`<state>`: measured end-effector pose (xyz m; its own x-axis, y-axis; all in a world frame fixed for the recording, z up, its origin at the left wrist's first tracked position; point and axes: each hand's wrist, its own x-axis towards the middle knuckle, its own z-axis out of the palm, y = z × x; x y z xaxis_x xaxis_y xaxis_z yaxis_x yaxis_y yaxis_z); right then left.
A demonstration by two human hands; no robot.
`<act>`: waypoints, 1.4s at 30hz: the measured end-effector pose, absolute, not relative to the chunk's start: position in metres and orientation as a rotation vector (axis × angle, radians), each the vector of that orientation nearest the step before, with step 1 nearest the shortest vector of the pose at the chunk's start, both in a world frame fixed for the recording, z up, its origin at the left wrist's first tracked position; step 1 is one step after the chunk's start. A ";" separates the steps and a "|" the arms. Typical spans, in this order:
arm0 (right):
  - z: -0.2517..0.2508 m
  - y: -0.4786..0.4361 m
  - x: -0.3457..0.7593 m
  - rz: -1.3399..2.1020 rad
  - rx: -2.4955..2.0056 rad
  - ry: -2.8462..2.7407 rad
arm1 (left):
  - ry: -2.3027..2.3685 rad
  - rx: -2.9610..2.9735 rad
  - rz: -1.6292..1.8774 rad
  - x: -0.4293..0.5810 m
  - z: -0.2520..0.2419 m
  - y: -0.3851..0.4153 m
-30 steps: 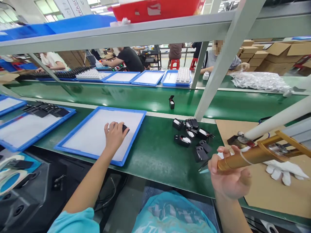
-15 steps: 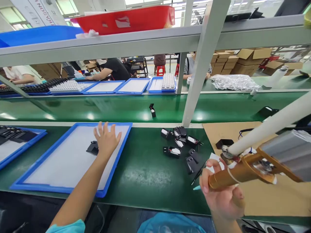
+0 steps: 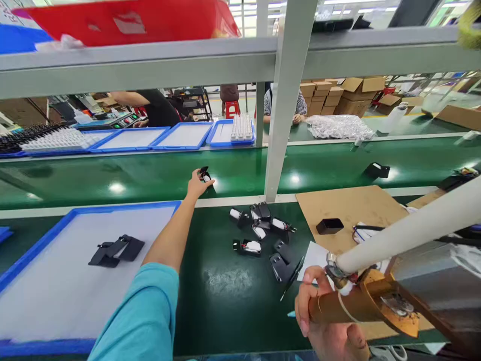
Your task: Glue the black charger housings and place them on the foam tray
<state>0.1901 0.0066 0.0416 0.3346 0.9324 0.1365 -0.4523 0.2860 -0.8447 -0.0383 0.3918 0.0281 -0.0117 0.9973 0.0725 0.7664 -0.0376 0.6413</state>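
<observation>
My left hand (image 3: 198,184) reaches over the green belt, thumb and fingers closing round a small black case with a white part inside (image 3: 205,175). My right hand (image 3: 323,313) is wrapped round the brown cylindrical handle (image 3: 345,307) of a device joined to a white pipe (image 3: 409,230). A pale blue tip (image 3: 291,314) pokes out beside those fingers. Left of that hand lie black tweezers (image 3: 292,278) and several black cases with white parts (image 3: 251,246). Flat black pieces (image 3: 117,250) rest on the blue-rimmed white tray (image 3: 22,268).
A grey upright post (image 3: 283,100) and a shelf beam (image 3: 150,70) stand in front of me. A brown board (image 3: 349,205) bears an open black box (image 3: 329,225). Another black case (image 3: 377,170) is on the belt at right. Co-workers sit beyond the belt.
My left hand has gone from above the tray to the black case on the belt. More flat black pieces show on the tray. The view has shifted; my right hand keeps its grip.
</observation>
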 end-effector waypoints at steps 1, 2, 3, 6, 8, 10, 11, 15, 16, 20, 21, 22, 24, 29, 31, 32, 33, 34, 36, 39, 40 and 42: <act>0.042 0.007 0.191 1.040 -0.777 -0.731 | 1.821 1.858 0.737 -0.043 0.034 0.381; 0.043 0.007 0.192 1.030 -0.743 -0.738 | 1.808 1.875 0.730 -0.049 0.041 0.366; 0.043 0.007 0.193 1.017 -0.709 -0.750 | 1.791 1.898 0.721 -0.055 0.049 0.347; 0.043 0.011 0.195 0.997 -0.644 -0.776 | 1.627 2.096 0.686 -0.070 0.072 0.268; 0.042 0.013 0.195 0.977 -0.619 -0.772 | 1.472 2.194 0.577 -0.074 0.080 0.204; 0.042 0.014 0.194 0.947 -0.591 -0.775 | 1.279 2.212 0.422 -0.073 0.074 0.142; 0.041 0.014 0.194 0.936 -0.579 -0.778 | 1.174 2.200 0.316 -0.072 0.067 0.117; 0.041 0.013 0.194 0.918 -0.555 -0.806 | 0.943 2.120 0.218 -0.067 0.027 0.060; 0.041 0.013 0.194 0.914 -0.556 -0.812 | 0.921 2.103 0.243 -0.066 0.020 0.054; 0.041 0.010 0.191 0.899 -0.572 -0.812 | 0.932 2.133 0.437 -0.053 0.010 0.040; 0.041 0.009 0.190 0.897 -0.575 -0.811 | 0.961 2.146 0.508 -0.048 0.008 0.036; 0.041 0.009 0.190 0.893 -0.574 -0.810 | 0.999 2.142 0.580 -0.043 0.005 0.033; 0.041 0.009 0.188 0.891 -0.562 -0.813 | 1.099 2.054 0.716 -0.035 -0.004 0.028; 0.043 0.009 0.185 0.914 -0.531 -0.806 | 1.287 1.688 1.010 -0.036 -0.027 0.024; 0.046 0.010 0.182 0.929 -0.535 -0.790 | 1.305 1.754 1.043 -0.042 -0.031 0.021; 0.047 0.011 0.179 0.942 -0.534 -0.782 | 1.289 1.834 1.034 -0.045 -0.032 0.019; 0.049 0.012 0.176 0.960 -0.531 -0.776 | 1.265 1.920 1.012 -0.047 -0.032 0.017; 0.051 0.013 0.172 0.980 -0.526 -0.774 | 1.245 1.994 0.983 -0.049 -0.033 0.016; 0.054 0.017 0.163 1.018 -0.520 -0.779 | 1.257 2.083 0.923 -0.049 -0.034 0.013; 0.057 0.023 0.147 1.039 -0.518 -0.791 | 1.397 2.139 0.877 -0.045 -0.035 0.010; 0.057 0.025 0.142 1.044 -0.510 -0.796 | 1.433 2.162 0.869 -0.043 -0.035 0.010; 0.058 0.028 0.134 1.061 -0.475 -0.804 | 1.467 2.222 0.867 -0.039 -0.031 0.008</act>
<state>0.1341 0.0279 0.0577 0.2518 0.9025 0.3494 -0.5803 0.4297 -0.6918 -0.0385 0.0084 -0.0312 0.2805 0.9111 0.3019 0.7038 -0.4091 0.5808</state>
